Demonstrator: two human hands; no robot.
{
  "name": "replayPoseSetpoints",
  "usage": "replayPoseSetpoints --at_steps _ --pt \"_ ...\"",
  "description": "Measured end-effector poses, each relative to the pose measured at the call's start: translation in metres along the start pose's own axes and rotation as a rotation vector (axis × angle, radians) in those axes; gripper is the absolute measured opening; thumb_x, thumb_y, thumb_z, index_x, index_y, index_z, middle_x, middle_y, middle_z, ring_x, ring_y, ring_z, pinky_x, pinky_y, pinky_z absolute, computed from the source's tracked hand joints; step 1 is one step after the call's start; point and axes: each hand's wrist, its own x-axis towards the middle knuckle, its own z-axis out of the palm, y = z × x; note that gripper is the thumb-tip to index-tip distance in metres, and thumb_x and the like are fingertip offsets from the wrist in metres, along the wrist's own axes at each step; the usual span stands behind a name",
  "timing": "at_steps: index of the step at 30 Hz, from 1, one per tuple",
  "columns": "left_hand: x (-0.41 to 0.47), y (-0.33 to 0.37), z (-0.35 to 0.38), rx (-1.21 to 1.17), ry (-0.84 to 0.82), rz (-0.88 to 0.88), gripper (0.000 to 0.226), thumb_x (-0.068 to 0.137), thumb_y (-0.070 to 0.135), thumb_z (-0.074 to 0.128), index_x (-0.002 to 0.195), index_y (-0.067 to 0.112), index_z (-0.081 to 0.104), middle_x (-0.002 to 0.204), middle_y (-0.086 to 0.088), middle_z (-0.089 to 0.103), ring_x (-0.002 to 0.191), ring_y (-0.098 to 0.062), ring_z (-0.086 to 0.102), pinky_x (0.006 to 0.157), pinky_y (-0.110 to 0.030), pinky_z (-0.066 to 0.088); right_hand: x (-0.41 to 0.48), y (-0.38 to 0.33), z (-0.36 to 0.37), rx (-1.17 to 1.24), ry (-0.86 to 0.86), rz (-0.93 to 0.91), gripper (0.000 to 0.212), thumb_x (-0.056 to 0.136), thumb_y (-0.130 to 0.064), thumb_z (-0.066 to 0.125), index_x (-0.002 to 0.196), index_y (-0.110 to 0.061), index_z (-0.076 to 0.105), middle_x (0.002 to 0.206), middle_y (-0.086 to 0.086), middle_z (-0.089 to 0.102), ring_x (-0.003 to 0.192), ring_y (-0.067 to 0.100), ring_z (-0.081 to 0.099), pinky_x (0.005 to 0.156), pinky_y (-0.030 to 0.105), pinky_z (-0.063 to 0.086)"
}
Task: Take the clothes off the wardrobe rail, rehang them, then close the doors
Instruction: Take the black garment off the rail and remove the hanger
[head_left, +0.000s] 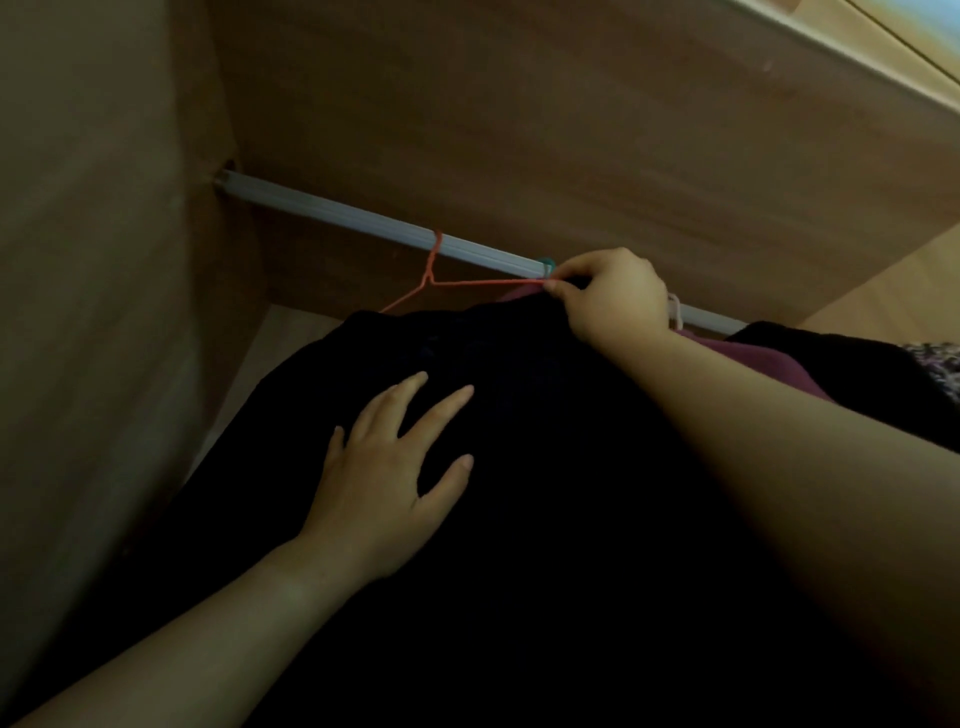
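Nearest the camera, a large black garment (545, 519) fills the lower frame, hanging down from an orange wire hanger (431, 275). The left hand (382, 478) lies flat on the front of this garment, fingers straight and spread apart. Further up, the right hand (608, 296) pinches the end of the hanger's right arm between thumb and curled fingers, at the garment's shoulder. The hanger's hook is looped over the grey rail (332, 208), which runs slantwise from the wardrobe's left side wall (104, 260) towards the right. A teal hook (546, 263) sits on the rail, just beside the right hand's fingertips, and a white hook (674, 309) shows behind the wrist. A maroon garment (769, 364) and a patterned fabric (940, 369) hang further right. Behind the rail stands the wooden back panel (519, 130).
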Motion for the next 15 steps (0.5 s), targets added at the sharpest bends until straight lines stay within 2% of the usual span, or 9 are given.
replayPoseSetpoints --at_steps 3,6,11,15 --pt "0.019 -0.005 -0.011 -0.024 -0.032 0.007 0.049 0.077 0.071 0.026 0.121 0.076 0.004 0.153 0.021 0.005 0.141 -0.007 0.006 0.112 -0.055 0.022 0.019 -0.014 0.001 -0.036 0.026 0.024 0.013 0.091 -0.033 0.057 0.096 -0.032 0.070 0.102 -0.002 0.067 0.084 0.016 0.056 0.068 0.026 0.039" --pt "0.036 -0.002 -0.024 -0.021 -0.023 0.028 0.051 0.079 0.065 0.027 0.124 0.071 0.004 0.155 0.017 0.006 0.142 -0.010 0.006 0.112 -0.055 0.020 0.035 -0.025 -0.006 -0.021 0.101 0.081 0.013 0.090 -0.032 0.058 0.097 -0.031 0.069 0.104 0.001 0.067 0.094 0.022 0.059 0.071 0.029 0.042" --pt "0.025 -0.010 -0.031 0.000 -0.069 0.036 0.053 0.079 0.066 0.029 0.126 0.073 0.004 0.154 0.019 0.007 0.142 -0.007 0.006 0.112 -0.056 0.019 0.020 -0.014 0.001 0.005 0.077 0.096 0.013 0.091 -0.031 0.057 0.095 -0.031 0.070 0.101 -0.002 0.067 0.085 0.017 0.056 0.070 0.027 0.040" --pt "0.014 -0.017 -0.028 0.068 -0.080 0.036 0.054 0.078 0.071 0.025 0.123 0.077 -0.004 0.154 0.023 0.001 0.142 -0.005 0.001 0.113 -0.057 0.016 0.011 -0.008 0.006 0.010 0.145 0.089 0.015 0.091 -0.032 0.055 0.097 -0.031 0.070 0.102 -0.003 0.068 0.092 0.019 0.059 0.070 0.026 0.039"
